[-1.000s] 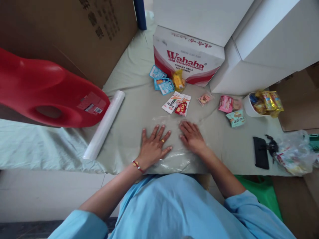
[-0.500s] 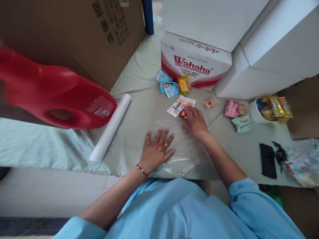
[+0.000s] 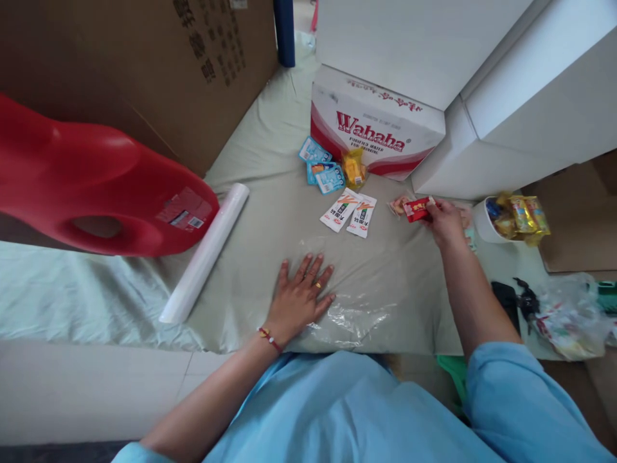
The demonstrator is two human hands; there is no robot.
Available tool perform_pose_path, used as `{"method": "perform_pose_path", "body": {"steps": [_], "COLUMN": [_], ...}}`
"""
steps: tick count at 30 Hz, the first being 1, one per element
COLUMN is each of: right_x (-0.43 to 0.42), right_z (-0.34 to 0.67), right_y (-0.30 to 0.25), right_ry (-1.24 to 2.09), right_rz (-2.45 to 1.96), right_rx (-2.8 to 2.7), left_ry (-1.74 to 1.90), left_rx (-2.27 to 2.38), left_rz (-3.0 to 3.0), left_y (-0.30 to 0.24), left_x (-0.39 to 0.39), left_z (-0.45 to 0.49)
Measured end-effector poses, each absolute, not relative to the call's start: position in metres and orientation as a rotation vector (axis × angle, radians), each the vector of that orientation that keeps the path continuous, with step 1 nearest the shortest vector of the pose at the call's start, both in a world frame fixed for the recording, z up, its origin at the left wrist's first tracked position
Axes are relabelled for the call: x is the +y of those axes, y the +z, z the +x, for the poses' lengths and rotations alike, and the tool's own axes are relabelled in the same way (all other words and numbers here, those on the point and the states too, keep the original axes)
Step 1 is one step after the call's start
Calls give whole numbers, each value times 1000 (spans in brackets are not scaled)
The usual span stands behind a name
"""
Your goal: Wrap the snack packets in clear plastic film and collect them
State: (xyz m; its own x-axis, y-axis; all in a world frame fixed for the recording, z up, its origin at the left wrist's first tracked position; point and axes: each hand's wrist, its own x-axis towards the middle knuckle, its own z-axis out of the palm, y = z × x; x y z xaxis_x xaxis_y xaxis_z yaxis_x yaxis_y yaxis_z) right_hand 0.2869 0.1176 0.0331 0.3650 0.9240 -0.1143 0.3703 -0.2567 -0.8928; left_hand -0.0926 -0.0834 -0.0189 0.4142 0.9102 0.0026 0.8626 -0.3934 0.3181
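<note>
My left hand (image 3: 299,297) lies flat with spread fingers on a clear plastic sheet (image 3: 359,318) at the table's front edge. My right hand (image 3: 446,222) pinches a small red snack packet (image 3: 417,209) by its right end. That packet partly covers a clear-wrapped snack (image 3: 398,204). To the left lie two white snack packets (image 3: 361,215) with orange and green print. Behind them are several blue packets (image 3: 330,179) and a yellow-wrapped snack (image 3: 354,168). The pink and green packets behind my right hand are mostly hidden.
A white roll (image 3: 206,254) and a large red jug (image 3: 110,186) are on the left. A Wahaha carton (image 3: 376,132) stands at the back. On the right are a white tub (image 3: 486,225) of snacks, a black phone (image 3: 505,297), keys (image 3: 527,299) and a plastic bag (image 3: 573,315).
My right hand has lifted the red packet off the white packets and carried it right, to the clear-wrapped snack. My left hand has stayed flat in place. The view has shifted slightly.
</note>
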Motion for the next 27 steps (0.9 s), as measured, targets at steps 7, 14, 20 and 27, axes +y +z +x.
{"method": "perform_pose_path", "body": {"steps": [7, 14, 20, 27], "right_x": [164, 176, 190, 152], "right_z": [287, 301, 289, 286], "right_y": [30, 52, 37, 62], "right_ry": [600, 22, 98, 409], "right_rz": [-2189, -1957, -1615, -1911], "right_rx": [-1608, -2541, -3112, -2528], "left_ry": [248, 231, 207, 224], "left_rx": [1566, 1567, 1574, 1578], "left_rz": [2386, 2372, 2367, 2358], "left_y": [-18, -17, -16, -16], "left_x": [-84, -83, -82, -82], "left_z": [-92, -92, -91, -91]}}
